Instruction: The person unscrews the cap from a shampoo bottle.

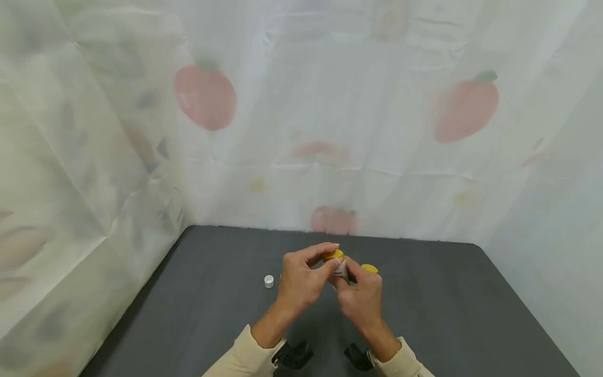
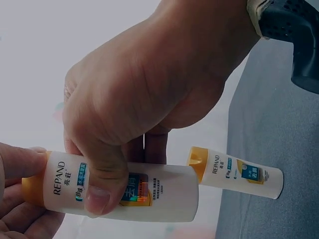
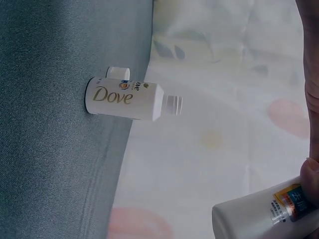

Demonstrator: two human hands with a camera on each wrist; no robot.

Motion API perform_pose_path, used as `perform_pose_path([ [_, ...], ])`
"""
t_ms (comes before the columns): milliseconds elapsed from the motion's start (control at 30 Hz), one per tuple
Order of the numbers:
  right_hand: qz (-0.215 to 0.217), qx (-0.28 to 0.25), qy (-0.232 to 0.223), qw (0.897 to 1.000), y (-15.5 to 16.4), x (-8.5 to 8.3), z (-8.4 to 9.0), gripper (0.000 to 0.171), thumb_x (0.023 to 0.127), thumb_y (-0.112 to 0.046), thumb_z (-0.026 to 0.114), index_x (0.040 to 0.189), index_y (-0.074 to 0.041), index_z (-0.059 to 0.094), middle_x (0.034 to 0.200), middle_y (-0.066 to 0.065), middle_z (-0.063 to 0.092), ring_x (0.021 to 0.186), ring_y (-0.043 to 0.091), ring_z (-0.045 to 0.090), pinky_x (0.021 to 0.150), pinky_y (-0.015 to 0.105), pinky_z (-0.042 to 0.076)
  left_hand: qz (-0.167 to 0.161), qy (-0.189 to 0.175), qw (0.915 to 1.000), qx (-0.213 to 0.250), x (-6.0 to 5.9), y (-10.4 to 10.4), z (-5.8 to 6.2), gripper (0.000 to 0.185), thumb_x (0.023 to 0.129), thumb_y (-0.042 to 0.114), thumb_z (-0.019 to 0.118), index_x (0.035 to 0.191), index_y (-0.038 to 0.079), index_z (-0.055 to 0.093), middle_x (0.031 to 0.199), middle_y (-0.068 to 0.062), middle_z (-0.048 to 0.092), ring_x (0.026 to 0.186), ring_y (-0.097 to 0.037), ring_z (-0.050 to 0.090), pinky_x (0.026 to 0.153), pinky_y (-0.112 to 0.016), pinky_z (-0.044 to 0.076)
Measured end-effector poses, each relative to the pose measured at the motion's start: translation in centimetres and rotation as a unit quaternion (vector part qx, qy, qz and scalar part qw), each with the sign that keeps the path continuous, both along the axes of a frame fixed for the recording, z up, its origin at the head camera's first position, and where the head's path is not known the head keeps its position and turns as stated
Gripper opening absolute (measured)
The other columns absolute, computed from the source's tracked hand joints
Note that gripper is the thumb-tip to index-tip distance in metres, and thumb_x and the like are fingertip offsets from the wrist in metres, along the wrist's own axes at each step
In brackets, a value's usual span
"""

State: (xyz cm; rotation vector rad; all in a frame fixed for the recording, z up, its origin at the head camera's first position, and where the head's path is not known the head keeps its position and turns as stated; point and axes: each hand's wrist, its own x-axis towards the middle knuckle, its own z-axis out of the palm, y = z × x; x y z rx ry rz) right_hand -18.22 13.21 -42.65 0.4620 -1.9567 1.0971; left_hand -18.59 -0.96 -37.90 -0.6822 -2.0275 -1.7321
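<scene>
Both hands meet over a white shampoo bottle labelled REPAND. My left hand grips its yellow cap between thumb and fingers. Around the white body curls my right hand, its thumb lying across the label in the left wrist view. The held bottle appears clear of the table. A second REPAND bottle with a yellow cap stands upright on the table behind the right hand. Beyond the hands, a white Dove bottle stands with its threaded neck bare; the left hand mostly hides it in the head view.
A small white cap lies on the dark grey table, close to the Dove bottle. Pale curtains printed with fruit hang behind the table and along its left side. Each wrist carries a black device.
</scene>
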Motion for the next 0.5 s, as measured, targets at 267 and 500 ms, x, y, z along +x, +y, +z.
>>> perform_pose_path([
  [267, -0.018, 0.011, 0.035, 0.999, -0.1, -0.5, 0.2, 0.022, 0.077, 0.005, 0.086, 0.095, -0.005, 0.079, 0.071, 0.007, 0.077, 0.056, 0.010, 0.069, 0.053, 0.018, 0.055, 0.020, 0.003, 0.9998, 0.010, 0.2, 0.5, 0.4, 0.024, 0.092, 0.007, 0.079, 0.116, 0.007, 0.080, 0.118, -0.010, 0.079, 0.114, -0.022, 0.076, 0.099, -0.033, 0.060],
  [500, -0.047, 0.018, 0.060, 0.997, -0.1, -0.5, 0.2, 0.021, 0.075, 0.007, 0.084, 0.092, -0.004, 0.080, 0.064, 0.007, 0.073, 0.050, 0.010, 0.062, 0.050, 0.019, 0.051, 0.034, 0.008, 0.9991, 0.025, 0.3, 1.1, 0.2, 0.024, 0.092, 0.007, 0.080, 0.116, 0.007, 0.080, 0.115, -0.013, 0.079, 0.112, -0.025, 0.076, 0.097, -0.034, 0.061],
])
